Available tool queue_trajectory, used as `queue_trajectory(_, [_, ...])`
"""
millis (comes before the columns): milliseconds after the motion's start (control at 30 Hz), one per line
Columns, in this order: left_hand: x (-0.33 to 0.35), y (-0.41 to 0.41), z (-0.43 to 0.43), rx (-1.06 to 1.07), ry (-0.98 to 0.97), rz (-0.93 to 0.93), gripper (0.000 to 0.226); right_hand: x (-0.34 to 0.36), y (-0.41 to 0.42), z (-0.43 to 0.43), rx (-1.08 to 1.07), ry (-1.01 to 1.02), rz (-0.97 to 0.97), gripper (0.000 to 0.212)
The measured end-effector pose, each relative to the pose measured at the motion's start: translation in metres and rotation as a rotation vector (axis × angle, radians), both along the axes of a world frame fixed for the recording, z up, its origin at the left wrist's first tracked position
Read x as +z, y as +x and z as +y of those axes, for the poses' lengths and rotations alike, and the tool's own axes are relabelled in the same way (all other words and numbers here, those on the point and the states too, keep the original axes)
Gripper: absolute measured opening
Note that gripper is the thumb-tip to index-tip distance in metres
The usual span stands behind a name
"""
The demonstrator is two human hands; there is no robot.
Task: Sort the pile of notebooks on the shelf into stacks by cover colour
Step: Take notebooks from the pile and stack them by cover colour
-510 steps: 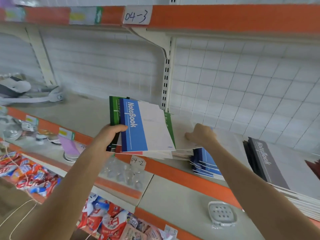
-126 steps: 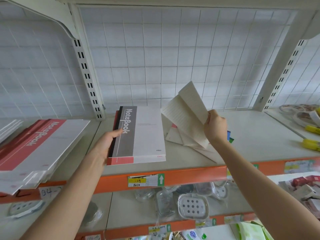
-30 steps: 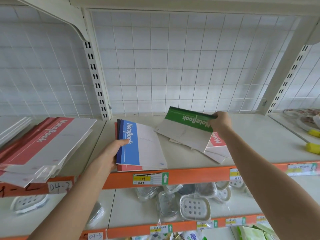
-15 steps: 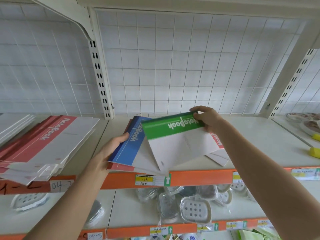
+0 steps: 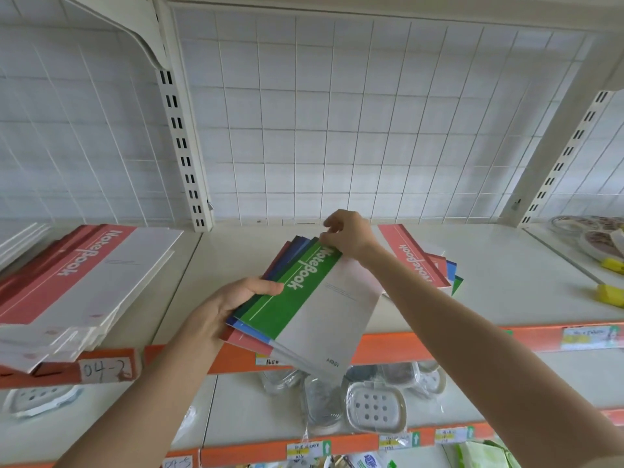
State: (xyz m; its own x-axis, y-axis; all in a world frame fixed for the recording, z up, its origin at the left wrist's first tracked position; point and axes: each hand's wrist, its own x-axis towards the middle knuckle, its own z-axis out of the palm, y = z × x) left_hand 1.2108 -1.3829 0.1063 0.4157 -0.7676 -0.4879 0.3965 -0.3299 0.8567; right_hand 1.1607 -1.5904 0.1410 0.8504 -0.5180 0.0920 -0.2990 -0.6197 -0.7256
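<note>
My left hand (image 5: pixel 223 307) grips the spine side of a bundle of notebooks held over the shelf's front edge. A green notebook (image 5: pixel 305 292) lies on top of the bundle, with blue (image 5: pixel 241 326) and red covers (image 5: pixel 248 342) showing under it. My right hand (image 5: pixel 347 236) pinches the green notebook's far corner. On the shelf (image 5: pixel 506 275) behind my right forearm lies the remaining pile (image 5: pixel 417 256), a red notebook on top, with blue and green edges showing below. A stack of red notebooks (image 5: pixel 74 275) sits at the left.
The shelf's orange front strip (image 5: pixel 472 342) carries price labels. Yellow objects (image 5: pixel 609 292) and plates (image 5: pixel 594 231) lie at the far right. Packaged soap dishes (image 5: pixel 374 405) fill the shelf below. A white wire grid backs the shelf, with a slotted upright (image 5: pixel 182 153) left of centre.
My right hand carried the green notebook from the pile and laid it onto the bundle in my left hand, covering the blue one. A red notebook now tops the pile.
</note>
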Motion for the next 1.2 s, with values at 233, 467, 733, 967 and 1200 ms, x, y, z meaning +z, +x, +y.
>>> queue_trajectory(233, [-0.006,0.020,-0.001,0.345,0.025,-0.025,0.010,-0.038,-0.025,-0.050,-0.234,-0.239,0.472,0.063])
queue_trajectory(467, [-0.016,0.029,0.007,0.505,0.047,-0.079,0.027,-0.048,-0.024,-0.044,-0.232,-0.404,0.624,0.053])
queue_trajectory(733, [-0.009,0.017,0.008,0.475,0.064,-0.111,0.010,-0.033,-0.039,-0.032,-0.196,-0.768,0.512,0.029])
queue_trajectory(967, [-0.009,0.010,0.003,0.492,-0.018,-0.039,0.012,-0.012,-0.046,-0.008,-0.053,-0.782,0.023,0.016])
queue_trajectory(1200, [-0.008,0.017,0.011,0.549,-0.196,0.057,0.023,-0.041,-0.062,-0.016,0.458,-0.749,-0.616,0.033])
